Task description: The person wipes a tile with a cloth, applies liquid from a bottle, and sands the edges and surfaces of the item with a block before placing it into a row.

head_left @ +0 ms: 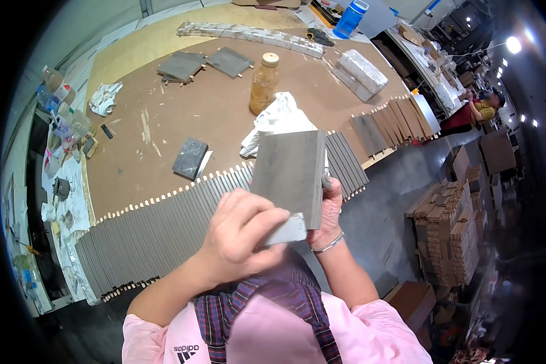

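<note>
My left hand (239,227) is closed round a small pale grey block (289,230), which may be a sanding block. That block meets the lower edge of a grey wooden panel (287,173). Gripping the panel by its right edge is my right hand (329,209), which has a bracelet at the wrist; some of its fingers are hidden behind the panel. The panel is held up over a long row of similar grey panels (158,227) standing on edge, with light wooden pegs sticking out of their ends. Directly behind it lies a crumpled white cloth (279,118).
A jar of amber liquid (264,85) stands beyond the cloth. Left of it lies a dark block (190,158). Loose panels (229,62), a wrapped block (361,74) and a blue bottle (350,21) are farther back. Stacked cardboard (449,233) and another person (480,110) are at right.
</note>
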The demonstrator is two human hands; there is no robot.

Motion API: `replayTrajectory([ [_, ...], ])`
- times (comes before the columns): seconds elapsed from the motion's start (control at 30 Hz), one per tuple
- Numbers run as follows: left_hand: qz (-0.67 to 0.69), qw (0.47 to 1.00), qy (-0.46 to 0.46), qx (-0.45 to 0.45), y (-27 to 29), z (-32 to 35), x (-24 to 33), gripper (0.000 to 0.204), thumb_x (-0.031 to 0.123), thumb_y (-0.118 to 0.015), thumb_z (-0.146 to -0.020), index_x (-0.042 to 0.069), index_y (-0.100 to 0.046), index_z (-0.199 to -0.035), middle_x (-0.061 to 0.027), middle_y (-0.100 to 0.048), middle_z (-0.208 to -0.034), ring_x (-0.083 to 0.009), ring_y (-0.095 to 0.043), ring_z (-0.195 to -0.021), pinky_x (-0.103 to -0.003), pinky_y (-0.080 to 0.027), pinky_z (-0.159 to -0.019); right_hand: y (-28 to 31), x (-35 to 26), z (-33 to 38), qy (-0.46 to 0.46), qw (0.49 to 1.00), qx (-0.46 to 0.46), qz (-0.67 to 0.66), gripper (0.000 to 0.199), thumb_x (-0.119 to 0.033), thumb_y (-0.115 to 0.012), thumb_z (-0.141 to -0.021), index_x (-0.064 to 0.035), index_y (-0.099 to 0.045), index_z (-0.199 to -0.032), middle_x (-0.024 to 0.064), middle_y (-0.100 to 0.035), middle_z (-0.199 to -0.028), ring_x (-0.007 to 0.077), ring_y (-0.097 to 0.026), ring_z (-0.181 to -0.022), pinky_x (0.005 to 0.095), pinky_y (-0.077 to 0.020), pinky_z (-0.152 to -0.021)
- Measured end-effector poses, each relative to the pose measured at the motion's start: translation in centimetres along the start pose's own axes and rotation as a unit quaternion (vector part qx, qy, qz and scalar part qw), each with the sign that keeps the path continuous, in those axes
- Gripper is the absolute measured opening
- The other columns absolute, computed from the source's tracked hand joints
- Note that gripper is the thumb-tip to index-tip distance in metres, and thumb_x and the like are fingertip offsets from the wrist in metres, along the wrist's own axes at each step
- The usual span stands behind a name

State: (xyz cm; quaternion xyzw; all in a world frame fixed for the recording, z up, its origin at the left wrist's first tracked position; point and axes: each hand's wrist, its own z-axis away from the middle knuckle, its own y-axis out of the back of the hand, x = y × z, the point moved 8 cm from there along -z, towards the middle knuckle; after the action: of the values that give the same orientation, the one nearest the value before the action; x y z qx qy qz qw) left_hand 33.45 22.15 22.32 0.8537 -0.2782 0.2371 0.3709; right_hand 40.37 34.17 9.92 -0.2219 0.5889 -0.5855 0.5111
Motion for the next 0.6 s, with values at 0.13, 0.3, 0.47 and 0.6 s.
replayTrajectory([
  [0.13,-0.018,0.999,-0.036,-0.016,-0.6,-0.7,0.9,0.041,0.010,-0.073,-0.059,0.003,-0.062,-0.098,-0.0089,-0.057,-0.089,-0.0282,-0.056,-0.079,-0.039,-0.045,-0.072,-0.8,-0.1,0.1,0.003,1.000,-0.011,0.003,0.071,-0.043,-0.063,-0.079,-0.0029,-0.048,-0.136,0.0184,-0.052,-0.136,0.0338,-0.053,-0.121,0.0468,-0.0391,-0.107],
  [0.3,-0.068,0.997,-0.015,-0.037,0.3,1.0,-1.2,0.040,0.009,-0.072,-0.059,0.003,-0.063,-0.098,-0.0091,-0.056,-0.089,-0.0281,-0.055,-0.080,-0.040,-0.044,-0.071,-0.5,-1.0,0.4,0.019,0.998,-0.005,-0.060,0.072,-0.041,-0.065,-0.077,0.0003,-0.046,-0.133,0.0184,-0.056,-0.127,0.0310,-0.058,-0.113,0.0457,-0.0476,-0.099],
  [0.47,-0.118,0.992,0.031,-0.043,2.1,2.9,-3.5,0.041,0.006,-0.073,-0.058,0.003,-0.064,-0.098,-0.0092,-0.057,-0.089,-0.0286,-0.054,-0.080,-0.039,-0.044,-0.071,-2.6,-1.3,0.5,0.016,0.992,-0.093,-0.086,0.051,-0.036,-0.063,-0.081,-0.0052,-0.059,-0.122,0.0139,-0.059,-0.128,0.0313,-0.056,-0.117,0.0476,-0.0416,-0.104],
  [0.6,-0.101,0.994,-0.017,-0.030,2.0,1.6,-1.4,0.042,0.007,-0.073,-0.059,0.002,-0.063,-0.099,-0.0084,-0.058,-0.090,-0.0277,-0.054,-0.079,-0.040,-0.044,-0.071,-0.5,-0.8,-0.2,0.013,0.998,-0.034,-0.060,0.076,-0.041,-0.066,-0.076,-0.0004,-0.044,-0.136,0.0195,-0.051,-0.134,0.0343,-0.052,-0.121,0.0488,-0.0408,-0.106],
])
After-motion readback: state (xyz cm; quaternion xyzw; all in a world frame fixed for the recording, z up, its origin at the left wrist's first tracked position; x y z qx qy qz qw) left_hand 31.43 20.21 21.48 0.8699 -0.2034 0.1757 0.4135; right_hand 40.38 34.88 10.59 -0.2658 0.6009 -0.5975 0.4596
